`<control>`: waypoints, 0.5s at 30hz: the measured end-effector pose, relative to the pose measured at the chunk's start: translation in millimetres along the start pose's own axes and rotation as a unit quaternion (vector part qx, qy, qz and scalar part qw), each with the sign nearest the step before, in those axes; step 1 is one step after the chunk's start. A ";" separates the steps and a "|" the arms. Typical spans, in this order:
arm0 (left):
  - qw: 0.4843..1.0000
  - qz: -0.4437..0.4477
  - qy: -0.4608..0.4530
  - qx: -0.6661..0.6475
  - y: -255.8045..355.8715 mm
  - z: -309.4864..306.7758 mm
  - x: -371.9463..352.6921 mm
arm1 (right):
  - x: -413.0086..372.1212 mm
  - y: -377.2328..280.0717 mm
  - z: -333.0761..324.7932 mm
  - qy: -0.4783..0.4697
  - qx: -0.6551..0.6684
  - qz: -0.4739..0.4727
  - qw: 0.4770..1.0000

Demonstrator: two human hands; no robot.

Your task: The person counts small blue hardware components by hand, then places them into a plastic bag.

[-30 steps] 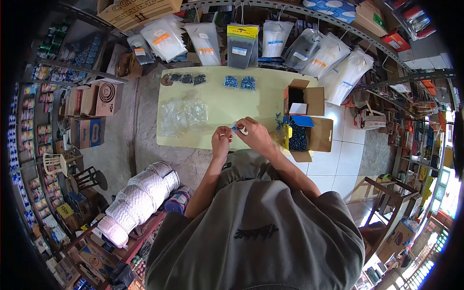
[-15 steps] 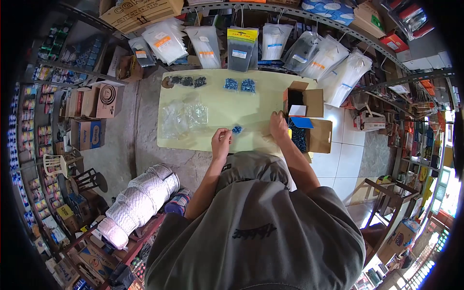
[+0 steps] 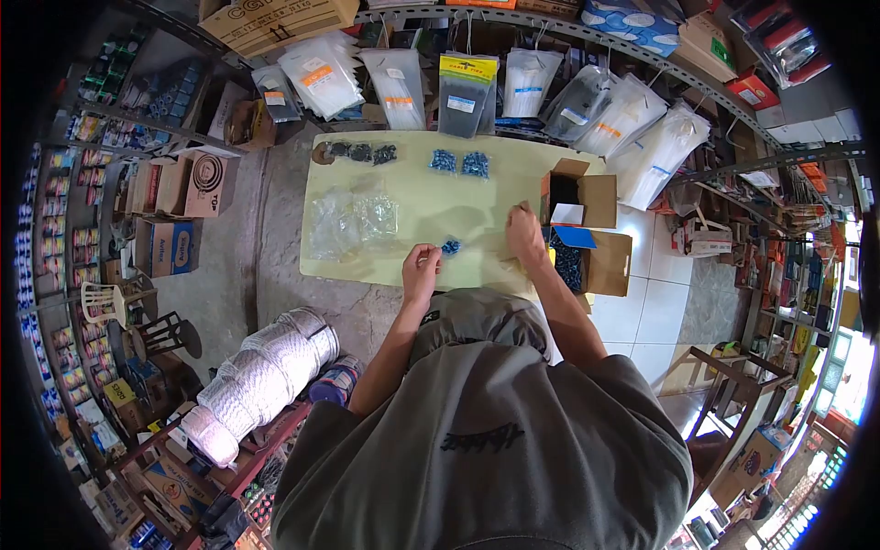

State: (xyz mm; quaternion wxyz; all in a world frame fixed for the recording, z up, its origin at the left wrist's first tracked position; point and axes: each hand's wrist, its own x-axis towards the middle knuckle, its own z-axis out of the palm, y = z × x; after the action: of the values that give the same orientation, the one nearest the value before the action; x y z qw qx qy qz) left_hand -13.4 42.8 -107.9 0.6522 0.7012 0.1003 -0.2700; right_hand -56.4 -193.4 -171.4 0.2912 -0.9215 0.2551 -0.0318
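My left hand [image 3: 422, 264] is closed at the near edge of the table, pinching the side of a small clear bag [image 3: 450, 247] with some small dark blue pieces in it. My right hand [image 3: 525, 233] hovers to the right of that bag, fingers curled together; whatever they hold is too small to make out. Just right of it stands an open carton of small blue pieces [image 3: 566, 264], with a blue flap [image 3: 577, 237]. Behind that is another open carton of black pieces [image 3: 564, 190]. Two filled bags of blue pieces [image 3: 458, 163] lie at the table's far side.
Clear plastic bags [image 3: 353, 220] lie flat on the left of the pale yellow table [image 3: 417, 197]. Several packs of black pieces [image 3: 360, 152] sit at its far left corner. Packs of cable ties [image 3: 468, 96] hang beyond the far edge. A large roll of white rope [image 3: 261, 385] lies behind to the left.
My right hand has moved slightly left, away from the carton of blue pieces. My left hand stays at the small bag. The whole view has shifted a little.
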 end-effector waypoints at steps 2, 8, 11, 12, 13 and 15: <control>1.000 -0.002 0.000 -0.005 1.5 0.4 0.0 | -7.1 -43.1 -23.6 0.021 0.133 -0.083 0.987; 1.000 -0.020 -0.002 0.007 -1.7 1.5 6.5 | -48.3 -114.0 -49.2 -0.058 0.320 -0.187 0.927; 1.000 -0.015 0.002 0.010 1.8 1.7 6.0 | -47.9 -102.9 -49.9 -0.074 0.331 -0.187 0.922; 1.000 -0.007 -0.001 0.009 3.5 1.0 4.8 | -44.9 -93.9 -51.7 -0.046 0.264 -0.137 0.954; 1.000 0.002 -0.004 0.007 5.0 0.0 3.2 | -41.7 -83.8 -53.3 -0.018 0.194 -0.085 0.977; 1.000 -0.002 -0.006 0.007 2.9 -2.5 3.3 | -30.7 -43.4 -32.5 0.017 0.034 -0.083 0.996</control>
State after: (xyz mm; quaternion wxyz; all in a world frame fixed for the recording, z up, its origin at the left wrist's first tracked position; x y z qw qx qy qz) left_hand -8.6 44.1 -107.1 0.6471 0.7042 0.0961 -0.2759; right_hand -70.2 -164.9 -117.7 0.3141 -0.9285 0.1812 -0.0800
